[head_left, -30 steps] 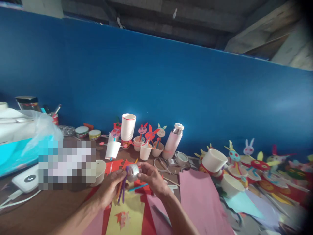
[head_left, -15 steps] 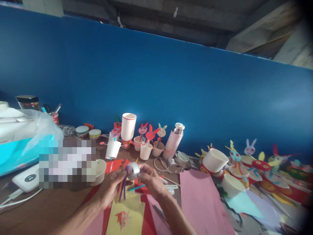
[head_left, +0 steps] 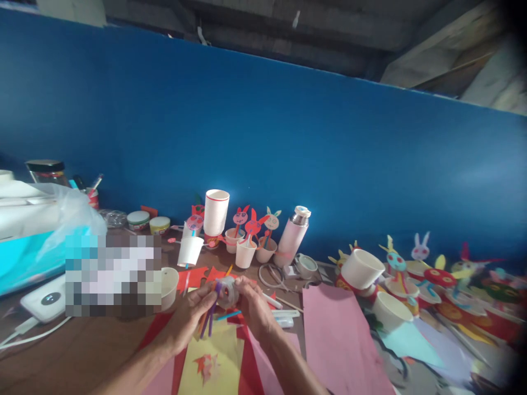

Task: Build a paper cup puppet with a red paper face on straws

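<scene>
The tape [head_left: 229, 295] is glossy, translucent plastic. The pink sheet [head_left: 341, 334] and cup stack [head_left: 216, 213] are matt paper. The flask [head_left: 291, 241] has a smooth body and a polished metal collar [head_left: 300, 219]. The bag [head_left: 78, 213] is thin, creased, translucent plastic. The wall [head_left: 263, 126] is smooth, softly glossy. The surface [head_left: 99, 348] is matt.

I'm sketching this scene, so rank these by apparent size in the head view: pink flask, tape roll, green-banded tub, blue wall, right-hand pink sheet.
1. Blue wall
2. Right-hand pink sheet
3. Pink flask
4. Tape roll and green-banded tub: too alike to rank, the roll partly covered.
</scene>
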